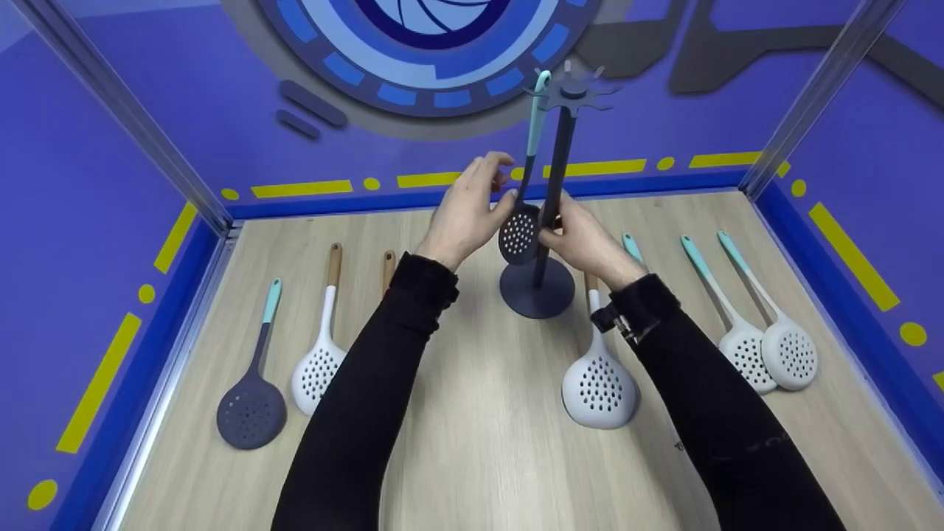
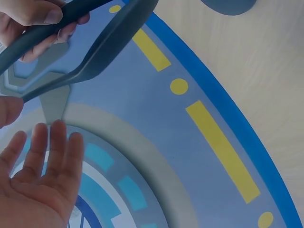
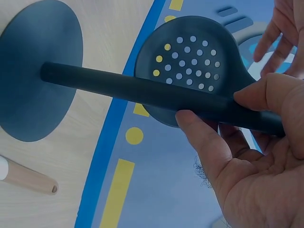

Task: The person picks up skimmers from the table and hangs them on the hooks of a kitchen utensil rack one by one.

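A dark utensil stand [image 1: 558, 166] has a round base and a ring of hooks at its top. My right hand [image 1: 586, 240] grips its post, with thumb and fingers around it in the right wrist view. From one hook hangs a dark skimmer [image 1: 518, 237] with a mint handle end, its perforated bowl beside the post. My left hand [image 1: 472, 203] is just left of the skimmer, fingers extended in the left wrist view, the thumb at or very near its neck. Whether that thumb touches it, I cannot tell.
On the wooden table [image 1: 479, 457] lie a dark skimmer [image 1: 251, 413] and a white one [image 1: 317, 369] at left. Another white skimmer [image 1: 599, 391] lies near my right forearm. Two pale, mint-handled skimmers [image 1: 789, 354] overlap at right. Behind stands a blue patterned wall [image 1: 184, 96].
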`<action>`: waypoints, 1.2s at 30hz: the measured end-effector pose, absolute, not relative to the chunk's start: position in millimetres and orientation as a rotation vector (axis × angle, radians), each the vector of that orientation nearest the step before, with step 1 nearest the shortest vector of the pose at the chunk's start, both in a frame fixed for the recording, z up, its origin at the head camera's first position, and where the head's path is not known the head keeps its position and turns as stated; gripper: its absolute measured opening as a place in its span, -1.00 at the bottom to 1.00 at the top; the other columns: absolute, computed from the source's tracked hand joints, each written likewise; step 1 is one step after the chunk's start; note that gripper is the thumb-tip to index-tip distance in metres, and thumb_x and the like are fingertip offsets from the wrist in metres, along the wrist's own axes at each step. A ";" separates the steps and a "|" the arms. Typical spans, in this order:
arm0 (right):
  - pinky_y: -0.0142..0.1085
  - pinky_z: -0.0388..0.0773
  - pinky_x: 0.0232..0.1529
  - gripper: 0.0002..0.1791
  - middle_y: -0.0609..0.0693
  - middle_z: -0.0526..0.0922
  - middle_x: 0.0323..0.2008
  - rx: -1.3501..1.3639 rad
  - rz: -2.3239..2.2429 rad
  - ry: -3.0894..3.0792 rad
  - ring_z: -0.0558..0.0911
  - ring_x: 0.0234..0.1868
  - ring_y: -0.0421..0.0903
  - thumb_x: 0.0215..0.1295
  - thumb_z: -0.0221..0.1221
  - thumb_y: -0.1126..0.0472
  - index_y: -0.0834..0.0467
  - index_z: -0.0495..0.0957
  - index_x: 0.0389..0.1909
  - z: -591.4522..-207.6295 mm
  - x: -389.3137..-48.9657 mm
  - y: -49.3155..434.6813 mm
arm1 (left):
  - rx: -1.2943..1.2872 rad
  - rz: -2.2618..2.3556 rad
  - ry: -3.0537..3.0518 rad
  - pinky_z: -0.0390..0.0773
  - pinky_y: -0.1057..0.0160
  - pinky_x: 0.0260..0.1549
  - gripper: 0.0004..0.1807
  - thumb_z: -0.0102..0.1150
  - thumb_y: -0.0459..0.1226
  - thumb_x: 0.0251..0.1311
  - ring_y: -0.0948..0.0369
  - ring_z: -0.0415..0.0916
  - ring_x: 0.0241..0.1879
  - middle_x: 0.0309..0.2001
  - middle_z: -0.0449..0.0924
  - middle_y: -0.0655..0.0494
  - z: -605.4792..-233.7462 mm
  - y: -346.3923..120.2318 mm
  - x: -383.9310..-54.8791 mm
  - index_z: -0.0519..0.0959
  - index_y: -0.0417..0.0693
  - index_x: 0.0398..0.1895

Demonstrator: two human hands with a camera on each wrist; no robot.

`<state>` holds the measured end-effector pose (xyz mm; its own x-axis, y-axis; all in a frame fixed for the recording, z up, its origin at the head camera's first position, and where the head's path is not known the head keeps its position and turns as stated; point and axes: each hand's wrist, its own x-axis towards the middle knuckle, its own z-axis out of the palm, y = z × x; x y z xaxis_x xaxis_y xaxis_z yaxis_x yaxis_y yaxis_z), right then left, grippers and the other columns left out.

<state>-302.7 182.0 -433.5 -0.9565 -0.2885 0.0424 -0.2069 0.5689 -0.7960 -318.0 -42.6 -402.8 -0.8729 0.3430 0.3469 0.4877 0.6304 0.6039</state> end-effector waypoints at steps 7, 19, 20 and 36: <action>0.23 0.77 0.44 -0.64 0.38 0.69 0.23 -0.450 -1.355 2.718 0.76 0.41 0.40 0.73 0.19 0.41 0.42 0.41 0.38 -434.0 -302.7 181.8 | -0.612 -0.978 -2.745 0.73 -0.02 0.33 -0.51 0.25 -0.15 0.79 -0.02 0.71 0.30 0.36 0.69 -0.08 -407.4 -49.4 -313.6 0.51 0.05 0.65; 0.22 0.78 0.44 -0.67 0.40 0.67 0.30 -0.418 -1.333 2.721 0.75 0.43 0.40 0.73 0.17 0.40 0.39 0.42 0.36 -434.2 -302.1 180.7 | -0.495 -0.852 -2.812 0.68 -0.15 0.54 -0.44 0.26 -0.15 0.78 -0.16 0.64 0.55 0.58 0.62 -0.16 -420.6 -68.7 -304.7 0.52 -0.07 0.70; 0.22 0.78 0.43 -0.67 0.40 0.67 0.30 -0.420 -1.335 2.720 0.76 0.42 0.40 0.73 0.17 0.40 0.39 0.42 0.36 -434.2 -302.2 180.8 | -0.483 -0.833 -2.817 0.69 -0.17 0.53 -0.43 0.26 -0.15 0.77 -0.18 0.64 0.55 0.59 0.62 -0.16 -421.4 -70.2 -303.7 0.51 -0.06 0.71; 0.23 0.79 0.43 -0.69 0.38 0.67 0.24 -0.429 -1.344 2.721 0.76 0.41 0.41 0.72 0.16 0.42 0.39 0.43 0.34 -434.8 -302.6 181.1 | -0.422 -0.711 -2.907 0.71 -0.30 0.45 -0.39 0.27 -0.11 0.75 -0.27 0.66 0.47 0.56 0.62 -0.21 -434.0 -95.9 -292.9 0.49 -0.05 0.73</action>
<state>-302.6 181.1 -434.8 -0.9580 -0.2818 0.0541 -0.2142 0.5770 -0.7881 -292.9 -95.9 -434.0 -0.9540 0.2397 0.1799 0.2957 0.8509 0.4342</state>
